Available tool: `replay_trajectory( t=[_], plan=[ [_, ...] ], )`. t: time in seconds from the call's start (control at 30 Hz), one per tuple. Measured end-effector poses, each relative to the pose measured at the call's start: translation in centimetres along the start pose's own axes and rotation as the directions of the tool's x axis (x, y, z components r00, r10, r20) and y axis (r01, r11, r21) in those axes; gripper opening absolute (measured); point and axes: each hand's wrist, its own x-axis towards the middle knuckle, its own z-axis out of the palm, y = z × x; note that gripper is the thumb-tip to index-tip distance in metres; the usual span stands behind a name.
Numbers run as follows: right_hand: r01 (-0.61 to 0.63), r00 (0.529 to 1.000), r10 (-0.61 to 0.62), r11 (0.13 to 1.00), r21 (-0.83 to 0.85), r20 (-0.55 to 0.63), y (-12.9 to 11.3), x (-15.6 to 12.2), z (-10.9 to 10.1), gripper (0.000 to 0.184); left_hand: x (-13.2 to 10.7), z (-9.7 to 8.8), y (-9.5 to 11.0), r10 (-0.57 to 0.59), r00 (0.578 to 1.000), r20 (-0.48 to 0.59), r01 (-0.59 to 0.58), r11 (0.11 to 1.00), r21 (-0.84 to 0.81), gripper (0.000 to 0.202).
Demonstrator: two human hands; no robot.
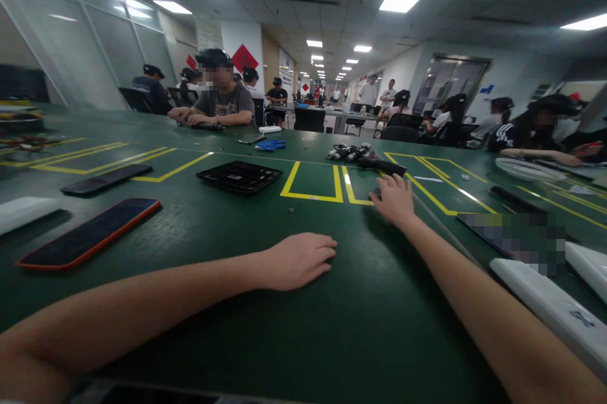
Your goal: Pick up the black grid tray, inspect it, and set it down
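Observation:
My left hand (298, 260) lies palm down on the green table mat (246, 328), fingers loosely curled and holding nothing. My right hand (394, 198) is stretched far forward with its fingers spread, touching a small dark object (376, 191) at a yellow marked box (313, 183). Just beyond the right hand lie a black tool (382, 166) and a cluster of black and silver parts (349, 152). A black tray (239, 176) sits to the left of the yellow box.
A phone in a red case (88, 233) and a dark phone (107, 179) lie at left, white cases (552, 306) at right. Blue gloves (270, 145) lie farther back. A seated person (220, 100) works across the table, others at right and behind.

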Motion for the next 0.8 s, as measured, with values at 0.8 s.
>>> replay_trajectory(
  t=[0.8],
  plan=[
    [-0.129,0.956,0.121,0.992,0.013,0.266,2.9,0.1,2.3,0.049,0.0,-7.8,-12.7,-0.877,0.472,-0.091,0.410,0.310,-0.858,0.011]
  ],
)
